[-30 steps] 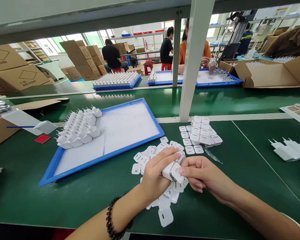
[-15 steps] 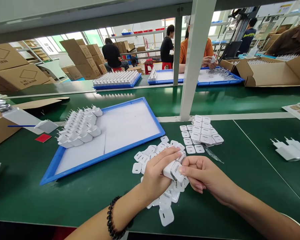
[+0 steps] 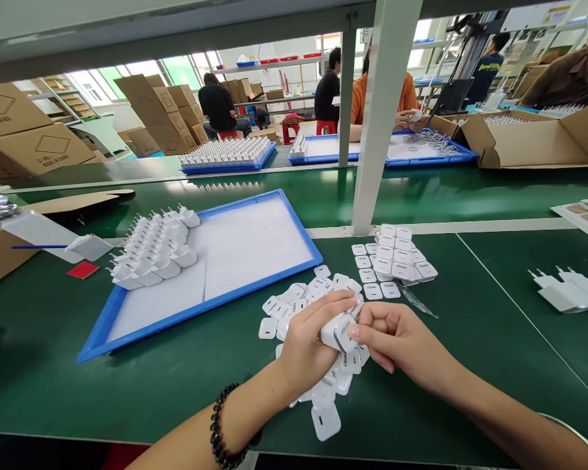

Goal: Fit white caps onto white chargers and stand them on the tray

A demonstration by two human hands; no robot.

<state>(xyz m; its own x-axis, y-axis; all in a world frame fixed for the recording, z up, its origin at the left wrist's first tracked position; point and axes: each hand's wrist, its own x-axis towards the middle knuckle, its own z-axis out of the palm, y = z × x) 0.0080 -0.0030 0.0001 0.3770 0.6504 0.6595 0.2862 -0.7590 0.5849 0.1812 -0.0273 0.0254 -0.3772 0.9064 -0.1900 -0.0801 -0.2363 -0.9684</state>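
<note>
My left hand (image 3: 308, 329) is wrapped round a white plug charger (image 3: 334, 331). At the charger's near end is a thin white cover plate (image 3: 345, 334) with lettering on it. The thumb of my right hand (image 3: 396, 336) presses on this plate, and its other fingers are curled in. Part of the charger is hidden by my left fingers. Below and around both hands lies a loose pile of white cover plates (image 3: 326, 418). Beyond them, a stack of lettered cover plates (image 3: 396, 253) lies on the green table (image 3: 470, 405).
A blue-rimmed tray (image 3: 255, 277) holds several chargers (image 3: 154, 251) with pins up at its left. More chargers (image 3: 568, 290) lie at right. A white post (image 3: 379, 124) rises beyond the table. A co-worker in orange (image 3: 409, 94) sits across. A red card (image 3: 83, 270) lies at left.
The cover plate, tilted out from the charger's end before, now sits closer against it. My right thumb and fingers have shifted slightly to the left and up.
</note>
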